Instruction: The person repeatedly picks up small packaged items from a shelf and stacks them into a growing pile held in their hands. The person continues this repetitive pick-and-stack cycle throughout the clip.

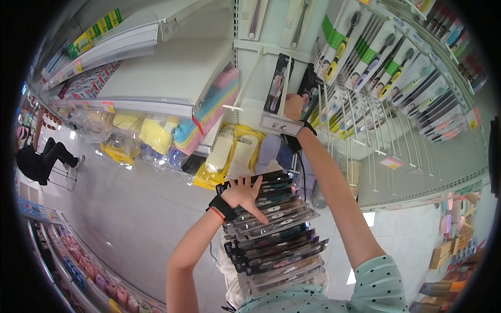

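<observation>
Several packaged toothbrushes with dark and clear fronts lie in an overlapping row on my lap. My left hand rests on the far part of this row, fingers spread, gripping nothing. My right hand reaches up to a display hook, behind a price tag holder with handwriting. A black toothbrush pack hangs just left of it, and another dark pack is close on its right. The right fingers are mostly hidden, so whether they hold a pack is unclear.
Carded toothbrushes hang densely at upper right, above long metal hooks. Shelves project at left over bagged sponges and folded pastel cloths. Yellow packs hang low ahead. A person sits at far left.
</observation>
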{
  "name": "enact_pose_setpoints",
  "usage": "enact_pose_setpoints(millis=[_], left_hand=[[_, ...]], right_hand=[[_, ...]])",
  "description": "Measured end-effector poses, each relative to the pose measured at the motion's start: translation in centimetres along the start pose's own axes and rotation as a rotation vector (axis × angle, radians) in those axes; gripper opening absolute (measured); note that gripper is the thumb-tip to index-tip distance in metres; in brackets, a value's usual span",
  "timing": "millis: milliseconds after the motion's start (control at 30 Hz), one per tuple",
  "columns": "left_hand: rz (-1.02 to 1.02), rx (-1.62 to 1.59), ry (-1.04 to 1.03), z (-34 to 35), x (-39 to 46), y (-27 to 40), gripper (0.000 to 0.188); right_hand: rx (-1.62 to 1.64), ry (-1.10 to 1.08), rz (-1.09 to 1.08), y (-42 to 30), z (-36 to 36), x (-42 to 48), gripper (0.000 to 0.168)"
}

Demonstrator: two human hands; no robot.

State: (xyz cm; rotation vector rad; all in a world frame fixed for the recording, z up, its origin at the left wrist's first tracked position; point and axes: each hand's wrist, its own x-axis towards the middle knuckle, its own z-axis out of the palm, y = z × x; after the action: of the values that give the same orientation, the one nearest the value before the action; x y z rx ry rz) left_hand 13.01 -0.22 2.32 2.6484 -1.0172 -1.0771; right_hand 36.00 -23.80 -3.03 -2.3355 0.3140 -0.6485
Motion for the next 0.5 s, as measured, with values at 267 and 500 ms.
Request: enact_pose_setpoints(millis=[267,500], left_hand=[[-0.017,0.005,0.059,0.4,-0.1,0.2,0.148],[-0.007,-0.040,0.072,1.1,-0.1,-0.4,0.151]], right_hand=[[0.263,-1.210,0.028,-4.1,-9.6,-7.7,0.024],[0.224,-1.765,-0.430,-9.0,-21.1,-18.6,0.026]])
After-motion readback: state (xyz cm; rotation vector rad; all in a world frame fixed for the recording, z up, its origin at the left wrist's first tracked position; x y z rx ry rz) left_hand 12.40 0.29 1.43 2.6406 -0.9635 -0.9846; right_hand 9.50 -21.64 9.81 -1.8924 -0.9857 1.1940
